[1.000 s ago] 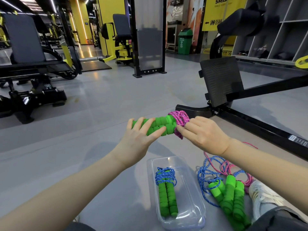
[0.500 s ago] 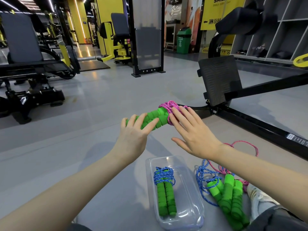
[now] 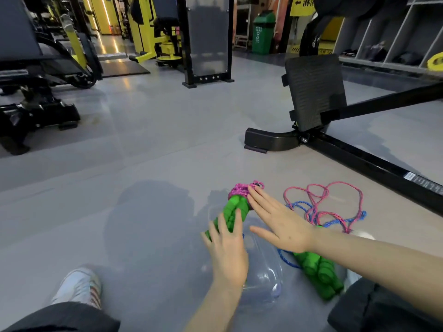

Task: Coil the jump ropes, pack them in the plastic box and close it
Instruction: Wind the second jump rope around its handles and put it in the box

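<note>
Left hand [image 3: 227, 255] is wrapped around the green handles of the coiled pink jump rope [image 3: 236, 207], fingers curled over the lower part of the handles, thumb on the near side. I've got the bundle tilted, pink cord wound at the far end, handles pointing back toward me. Right hand [image 3: 280, 224] is flat and open, fingers spread, fingertips [image 3: 254, 191] touching the pink winding at the top of the bundle; it grips nothing. The bundle sits low, right over the far end of the clear plastic box [image 3: 263, 279], which lies on the grey floor [image 3: 143, 188] between my legs. Box is open; my hands cover most of it, so I can't tell what's inside, only a bit of blue cord peeking out by the left hand. Just right of the box, under my right forearm, a bunch of loose green handles [image 3: 318, 274] lies on the floor, with blue cord [image 3: 285, 258] looping by them. Beyond those, uncoiled pink and blue cord [image 3: 333, 202] sprawls in loops on the floor. White sneaker [image 3: 79, 288] at lower left. Black gym machine frame [image 3: 359, 161] behind, far right.
</note>
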A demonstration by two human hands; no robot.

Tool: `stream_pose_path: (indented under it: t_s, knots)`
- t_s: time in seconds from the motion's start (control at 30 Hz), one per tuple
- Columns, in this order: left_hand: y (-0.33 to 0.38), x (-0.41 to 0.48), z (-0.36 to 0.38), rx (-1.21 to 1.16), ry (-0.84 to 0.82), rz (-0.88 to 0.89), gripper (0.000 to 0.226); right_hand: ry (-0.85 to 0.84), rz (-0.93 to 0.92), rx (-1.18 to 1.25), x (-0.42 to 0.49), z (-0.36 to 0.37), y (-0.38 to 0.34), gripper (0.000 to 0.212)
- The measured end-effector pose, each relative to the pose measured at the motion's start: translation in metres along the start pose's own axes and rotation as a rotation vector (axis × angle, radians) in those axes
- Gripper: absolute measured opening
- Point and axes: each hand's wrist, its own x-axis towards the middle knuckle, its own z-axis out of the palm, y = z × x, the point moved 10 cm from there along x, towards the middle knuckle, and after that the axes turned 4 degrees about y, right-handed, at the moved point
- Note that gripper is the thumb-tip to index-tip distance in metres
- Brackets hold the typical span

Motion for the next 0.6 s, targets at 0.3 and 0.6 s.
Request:
stream_pose_path:
  t_s: [0.3, 0.6]
  knots:
    - [-0.01, -0.005, 0.017, 0.079, 0.06, 0.418, 0.084, -0.043, -0.293, -0.355, -0.033, 0.027, 0.016, 0.063]
    - [-0.008, 0.013, -0.011, 0.339, 0.08, 1.179, 0.056, 0.094, -0.746, -0.586, -0.055, 0.025, -0.01, 0.068]
